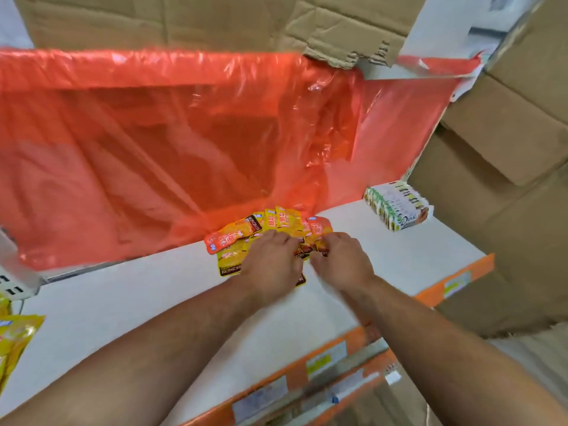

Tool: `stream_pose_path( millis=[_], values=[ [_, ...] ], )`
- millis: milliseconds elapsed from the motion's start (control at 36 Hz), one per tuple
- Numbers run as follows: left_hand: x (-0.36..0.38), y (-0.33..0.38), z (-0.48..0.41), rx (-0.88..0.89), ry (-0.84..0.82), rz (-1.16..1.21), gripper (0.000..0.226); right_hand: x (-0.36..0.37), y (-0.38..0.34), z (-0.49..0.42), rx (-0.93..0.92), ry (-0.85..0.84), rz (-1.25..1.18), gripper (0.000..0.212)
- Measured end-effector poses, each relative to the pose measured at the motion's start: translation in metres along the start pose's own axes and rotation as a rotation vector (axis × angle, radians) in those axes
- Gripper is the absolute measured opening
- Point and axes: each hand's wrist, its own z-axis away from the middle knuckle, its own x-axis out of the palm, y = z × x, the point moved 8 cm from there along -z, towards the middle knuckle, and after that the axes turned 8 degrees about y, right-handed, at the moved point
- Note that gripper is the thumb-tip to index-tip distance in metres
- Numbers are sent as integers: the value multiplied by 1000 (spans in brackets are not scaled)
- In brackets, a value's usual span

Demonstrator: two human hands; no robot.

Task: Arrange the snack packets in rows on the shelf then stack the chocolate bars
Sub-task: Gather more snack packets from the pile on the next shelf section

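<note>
A loose pile of small yellow and orange snack packets lies on the white shelf against the red plastic sheet. My left hand lies palm-down over the packets with its fingers spread on them. My right hand is beside it, fingers curled into the right side of the pile and pinching a packet there. Much of the pile is hidden under both hands. A stack of chocolate bars in white and green wrappers sits at the shelf's back right, apart from both hands.
A red plastic sheet hangs behind the shelf. Cardboard boxes rise on the right and above. Larger yellow packets show at the left edge. The shelf's orange front edge carries price labels.
</note>
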Motion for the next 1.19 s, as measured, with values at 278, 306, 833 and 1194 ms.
stream_pose_path(
  millis=[278, 306, 833, 1194],
  values=[
    [21, 20, -36, -135, 87, 40, 24, 15, 25, -48, -111, -41, -118, 45],
    [21, 22, -40, -170, 91, 68, 20, 16, 26, -51, -123, -51, -134, 45],
    [71, 67, -76, -101, -217, -126, 38, 5, 97, -74, 109, -99, -78, 59],
    [73, 86, -82, -186, -116, -23, 34, 7, 133, -75, 358, -193, -458, 37]
  ],
)
